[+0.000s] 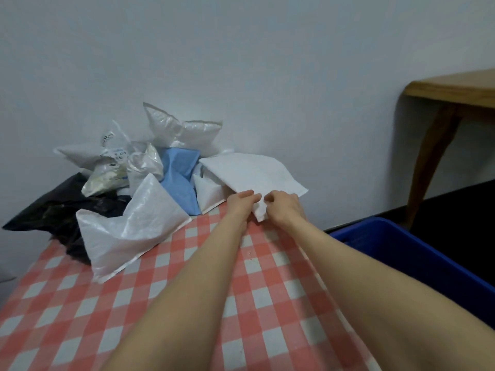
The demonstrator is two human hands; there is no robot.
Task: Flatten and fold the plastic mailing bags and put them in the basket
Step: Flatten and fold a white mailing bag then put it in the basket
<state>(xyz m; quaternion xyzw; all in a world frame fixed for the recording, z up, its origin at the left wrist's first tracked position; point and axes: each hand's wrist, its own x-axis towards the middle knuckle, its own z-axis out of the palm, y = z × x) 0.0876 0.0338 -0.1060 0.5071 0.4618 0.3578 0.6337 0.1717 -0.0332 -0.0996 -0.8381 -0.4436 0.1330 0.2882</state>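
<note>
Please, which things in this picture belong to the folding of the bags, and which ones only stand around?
Belong to the job:
white mailing bag, held at its near edge by the left hand and right hand
pile of bags, unfolded
blue basket

Only standing around:
checked tablecloth, just the work surface
wooden table

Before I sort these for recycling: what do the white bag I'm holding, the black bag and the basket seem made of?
The white bag looks like matte plastic film, perhaps padded: it bends in soft creases with no shine. The black bag looks like thin glossy plastic: it is crumpled, with sharp highlights. The basket is probably rigid blue plastic, going by its smooth moulded rim.
</note>
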